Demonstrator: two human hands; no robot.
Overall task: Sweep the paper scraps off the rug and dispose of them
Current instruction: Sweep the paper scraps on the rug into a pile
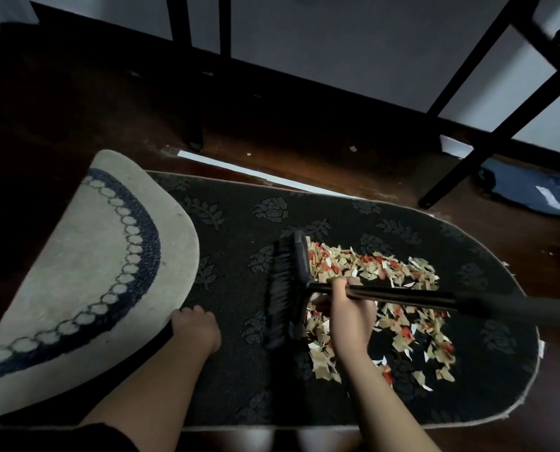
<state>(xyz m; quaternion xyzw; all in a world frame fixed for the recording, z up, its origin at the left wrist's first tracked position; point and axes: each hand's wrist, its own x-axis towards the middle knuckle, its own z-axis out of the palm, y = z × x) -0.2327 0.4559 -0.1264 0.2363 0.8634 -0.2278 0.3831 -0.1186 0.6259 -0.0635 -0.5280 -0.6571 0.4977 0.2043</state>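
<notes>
A dark oval rug (239, 256) with a woven flower pattern lies on the wooden floor. A heap of tan, white and red paper scraps (402, 308) covers its right half. A black broom head (285, 288) rests on the rug at the left edge of the heap, its handle (468, 301) running off to the right. My right hand (350, 311) grips the handle just behind the head. My left hand (195, 327) holds the folded-over left end of the rug (76, 272), whose pale underside with a blue ring faces up.
Black metal furniture legs (487, 132) stand on the floor behind the rug. A blue cloth (533, 194) lies at the far right. A few stray scraps (353, 148) sit on the dark wooden floor near the wall. My knees (272, 438) are at the rug's near edge.
</notes>
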